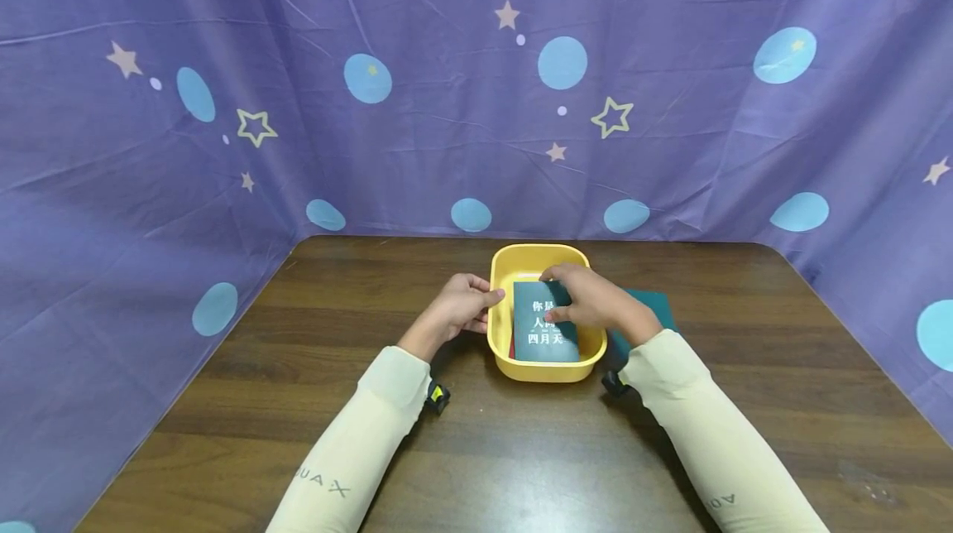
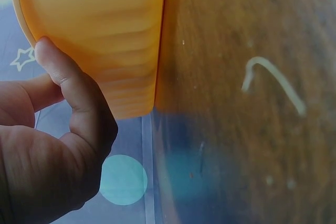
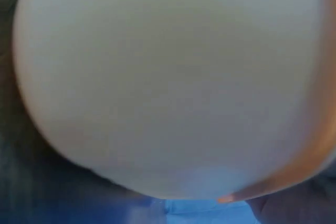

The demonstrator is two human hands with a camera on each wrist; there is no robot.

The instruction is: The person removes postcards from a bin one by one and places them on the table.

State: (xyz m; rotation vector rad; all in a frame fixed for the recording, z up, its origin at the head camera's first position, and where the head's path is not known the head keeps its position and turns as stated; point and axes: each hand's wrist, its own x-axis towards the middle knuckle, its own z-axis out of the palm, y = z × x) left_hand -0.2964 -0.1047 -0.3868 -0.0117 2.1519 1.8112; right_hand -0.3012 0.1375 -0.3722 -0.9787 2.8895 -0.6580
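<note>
A yellow plastic basin (image 1: 547, 372) stands on the table, its outer wall (image 2: 121, 40) large in the left wrist view. My left hand (image 1: 463, 301) holds its left side, thumb at the rim and the other fingers outside. Inside lies a dark teal book (image 1: 539, 347) with white Chinese characters on its cover. My right hand (image 1: 591, 297) reaches over the basin's right rim and grips this book, thumb on the cover and fingers at the far edge. Something red (image 1: 511, 347) shows beneath the book's left side. A pale blurred surface (image 3: 168, 87) fills most of the right wrist view.
Another teal flat item (image 1: 657, 305) lies right of the basin, partly behind my right forearm. The brown wood-grain table (image 1: 335, 309) extends around the basin. A purple curtain (image 1: 447, 144) with stars and blue dots hangs behind and at both sides.
</note>
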